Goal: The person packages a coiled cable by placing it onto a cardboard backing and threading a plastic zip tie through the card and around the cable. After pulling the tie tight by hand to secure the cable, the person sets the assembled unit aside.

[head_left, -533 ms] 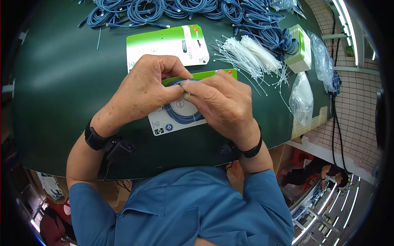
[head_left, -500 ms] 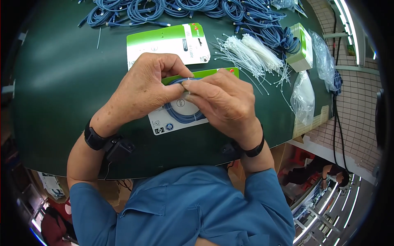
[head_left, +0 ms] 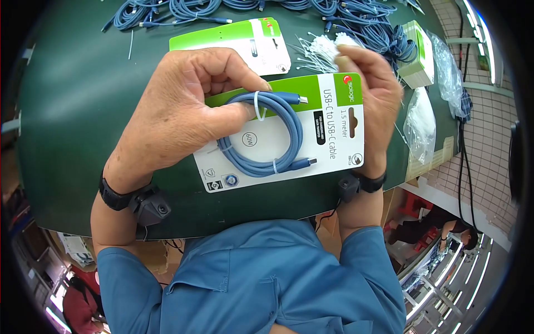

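Note:
My left hand [head_left: 192,106] is closed on a coiled blue cable [head_left: 295,125] and the left part of its packaging card [head_left: 339,147]. Thumb and forefinger pinch beside a white cable tie [head_left: 256,100] looped round the coil. The card is green and white with a hanging slot, and the cable's two metal-tipped plugs point right across it. Smaller ties also band the coil. My right hand [head_left: 378,94] is beyond the card's right edge, its visible fingers loosely bent and apart near a heap of white cable ties [head_left: 317,53]; the card hides part of this hand.
A stack of green and white cards [head_left: 233,42] lies behind my hands. Many coiled blue cables [head_left: 194,8] line the far side. To the right are a green and white box [head_left: 417,55] and a clear bag [head_left: 420,125]. One loose tie [head_left: 131,44] lies far left.
My right hand has let go near the coil and moved right, beyond the card. The coil and card, held in my left hand, now show more fully.

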Demonstrator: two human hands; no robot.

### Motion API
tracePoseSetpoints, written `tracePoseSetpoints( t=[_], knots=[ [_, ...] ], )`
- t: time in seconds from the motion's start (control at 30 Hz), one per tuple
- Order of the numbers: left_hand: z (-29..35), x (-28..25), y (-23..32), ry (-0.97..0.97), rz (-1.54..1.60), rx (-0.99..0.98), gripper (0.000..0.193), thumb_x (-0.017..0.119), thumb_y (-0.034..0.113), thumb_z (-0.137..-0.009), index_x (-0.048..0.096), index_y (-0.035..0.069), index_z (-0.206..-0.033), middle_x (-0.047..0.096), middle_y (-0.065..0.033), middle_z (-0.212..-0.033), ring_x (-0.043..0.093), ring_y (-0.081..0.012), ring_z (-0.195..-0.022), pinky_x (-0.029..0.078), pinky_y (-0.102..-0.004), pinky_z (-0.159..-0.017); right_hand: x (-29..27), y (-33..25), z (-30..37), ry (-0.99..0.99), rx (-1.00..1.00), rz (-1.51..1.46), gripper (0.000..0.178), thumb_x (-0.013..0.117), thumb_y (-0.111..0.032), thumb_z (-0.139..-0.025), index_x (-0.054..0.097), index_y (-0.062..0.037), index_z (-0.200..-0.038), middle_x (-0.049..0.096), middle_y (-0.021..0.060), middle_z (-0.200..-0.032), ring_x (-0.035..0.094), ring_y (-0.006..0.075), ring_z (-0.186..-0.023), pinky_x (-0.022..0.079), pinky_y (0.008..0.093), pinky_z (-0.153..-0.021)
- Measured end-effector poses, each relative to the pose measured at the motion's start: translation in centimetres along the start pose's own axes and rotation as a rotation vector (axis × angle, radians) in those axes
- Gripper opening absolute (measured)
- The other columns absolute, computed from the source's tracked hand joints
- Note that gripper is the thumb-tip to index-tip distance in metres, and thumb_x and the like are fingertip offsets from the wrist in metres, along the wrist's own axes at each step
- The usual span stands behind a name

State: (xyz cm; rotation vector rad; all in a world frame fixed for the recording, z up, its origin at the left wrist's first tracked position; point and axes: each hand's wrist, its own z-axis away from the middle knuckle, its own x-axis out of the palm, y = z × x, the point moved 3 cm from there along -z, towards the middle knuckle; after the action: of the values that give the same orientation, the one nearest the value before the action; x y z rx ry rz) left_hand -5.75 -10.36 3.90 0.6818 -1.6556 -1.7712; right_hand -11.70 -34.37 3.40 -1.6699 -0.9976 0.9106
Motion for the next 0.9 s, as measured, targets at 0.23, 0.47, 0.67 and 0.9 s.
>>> tracePoseSetpoints(
  t=[0.23,0.47,0.67,0.9],
  knots=[
    [0.3,-0.6,0.4,0.009,0.046,0.033,0.019,0.076,-0.005,-0.085,0.070,-0.003,-0.103,0.074,-0.0081,-0.106,0.073,-0.0125,-0.094,0.060,-0.0270,-0.089,1.4,4.3,4.4,-0.544,0.425,-0.740,0.046,0.057,-0.033,-0.109,0.059,-0.0005,-0.141,0.066,0.0156,-0.134,0.068,0.0221,-0.116,0.058,0.0331,-0.096],
    [0.0,-0.4,0.3,0.012,0.095,0.001,0.023,0.066,-0.008,-0.083,0.071,-0.008,-0.106,0.076,-0.0101,-0.102,0.074,-0.0125,-0.096,0.061,-0.0264,-0.088,1.1,4.4,5.3,-0.616,0.199,-0.234,0.076,0.084,-0.028,-0.090,0.049,-0.0061,-0.153,0.065,0.0135,-0.141,0.068,0.0261,-0.124,0.056,0.0372,-0.102],
    [-0.1,-0.2,-0.1,0.002,0.109,-0.044,0.019,0.074,-0.007,-0.084,0.071,-0.004,-0.103,0.075,-0.0083,-0.105,0.073,-0.0117,-0.094,0.060,-0.0264,-0.088,1.3,4.3,5.4,-0.562,0.335,-0.322,0.081,0.089,-0.028,-0.085,0.050,-0.0059,-0.152,0.066,0.0132,-0.141,0.068,0.0248,-0.124,0.056,0.0381,-0.104],
    [0.0,0.1,-0.1,-0.002,0.051,0.005,0.022,0.066,-0.009,-0.084,0.071,-0.007,-0.106,0.077,-0.0099,-0.104,0.074,-0.0129,-0.099,0.061,-0.0268,-0.090,1.7,3.9,5.0,-0.609,0.493,-0.686,0.058,0.068,-0.032,-0.104,0.050,-0.0026,-0.150,0.062,0.0142,-0.141,0.066,0.0227,-0.122,0.057,0.0326,-0.100]
  ],
)
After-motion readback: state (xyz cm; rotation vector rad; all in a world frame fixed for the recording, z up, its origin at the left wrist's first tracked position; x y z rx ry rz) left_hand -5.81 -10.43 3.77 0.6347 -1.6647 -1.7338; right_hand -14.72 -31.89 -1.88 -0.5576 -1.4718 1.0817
